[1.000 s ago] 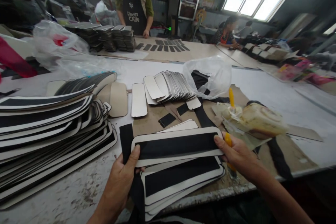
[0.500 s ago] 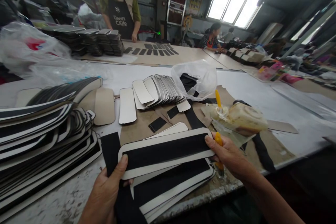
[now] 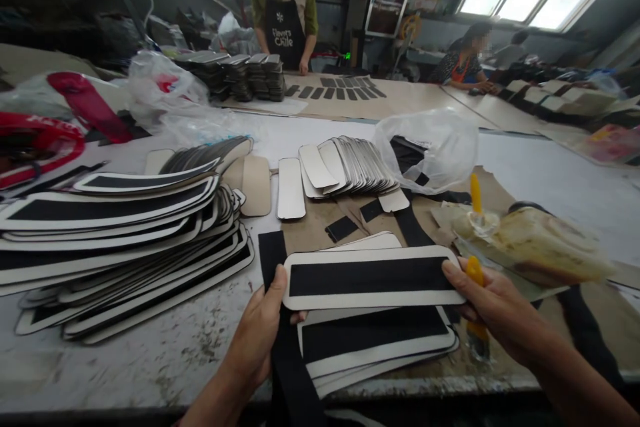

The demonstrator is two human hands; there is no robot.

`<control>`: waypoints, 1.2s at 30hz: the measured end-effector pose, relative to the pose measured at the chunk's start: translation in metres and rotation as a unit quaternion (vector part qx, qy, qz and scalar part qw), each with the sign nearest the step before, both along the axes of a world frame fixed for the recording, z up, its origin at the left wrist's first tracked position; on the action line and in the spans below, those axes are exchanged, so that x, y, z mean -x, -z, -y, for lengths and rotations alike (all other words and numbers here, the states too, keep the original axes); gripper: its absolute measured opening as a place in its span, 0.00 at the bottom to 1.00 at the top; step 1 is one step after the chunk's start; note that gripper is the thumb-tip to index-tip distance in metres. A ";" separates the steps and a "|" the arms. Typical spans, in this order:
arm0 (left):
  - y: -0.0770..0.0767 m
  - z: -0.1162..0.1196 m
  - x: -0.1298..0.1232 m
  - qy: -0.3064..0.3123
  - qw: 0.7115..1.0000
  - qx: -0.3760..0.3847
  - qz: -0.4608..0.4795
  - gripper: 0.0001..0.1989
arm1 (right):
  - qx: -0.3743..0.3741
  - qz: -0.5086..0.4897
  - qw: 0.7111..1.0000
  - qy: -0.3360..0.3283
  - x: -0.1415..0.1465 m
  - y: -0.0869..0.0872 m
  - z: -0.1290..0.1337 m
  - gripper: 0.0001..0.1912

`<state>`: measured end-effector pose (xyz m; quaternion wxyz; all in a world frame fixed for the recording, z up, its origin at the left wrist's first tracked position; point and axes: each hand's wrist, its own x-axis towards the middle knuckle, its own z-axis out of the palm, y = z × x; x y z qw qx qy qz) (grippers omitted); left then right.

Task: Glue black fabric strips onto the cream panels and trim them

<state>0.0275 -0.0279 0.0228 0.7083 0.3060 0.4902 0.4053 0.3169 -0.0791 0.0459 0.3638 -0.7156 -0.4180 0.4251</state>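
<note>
A long white panel with a black strip (image 3: 370, 280) is stretched between both hands, nearly level. My left hand (image 3: 260, 320) pinches its left end, thumb on top. My right hand (image 3: 490, 300) grips the right end; a yellow-handled brush (image 3: 475, 270) shows between that hand's thumb and fingers. Beneath the held panel lie similar panels (image 3: 380, 337) in a small pile. A black band (image 3: 295, 373) runs down beside my left hand and off the table's front edge.
At left is a large stack of panels (image 3: 125, 260). Small white pieces (image 3: 360, 167), a plastic bag (image 3: 450, 147) and a glue container (image 3: 550, 240) with another yellow-handled tool (image 3: 475, 193) lie beyond my hands. A person in an apron (image 3: 285, 20) stands across the table.
The view has swung left, so the scene sits further right and red objects show at the left. The held panel looks more level. Both hands still hold it.
</note>
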 end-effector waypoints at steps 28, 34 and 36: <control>0.017 0.021 0.016 0.063 0.976 -0.015 -0.208 0.18 | 0.011 0.198 0.980 -0.018 0.008 0.016 0.039 0.22; 0.015 0.024 0.019 0.072 0.977 -0.047 -0.194 0.21 | -0.009 0.304 0.953 0.013 0.021 0.011 0.038 0.24; 0.014 0.024 0.019 0.070 0.979 -0.048 -0.185 0.24 | -0.020 0.313 0.950 -0.012 0.025 0.009 0.038 0.24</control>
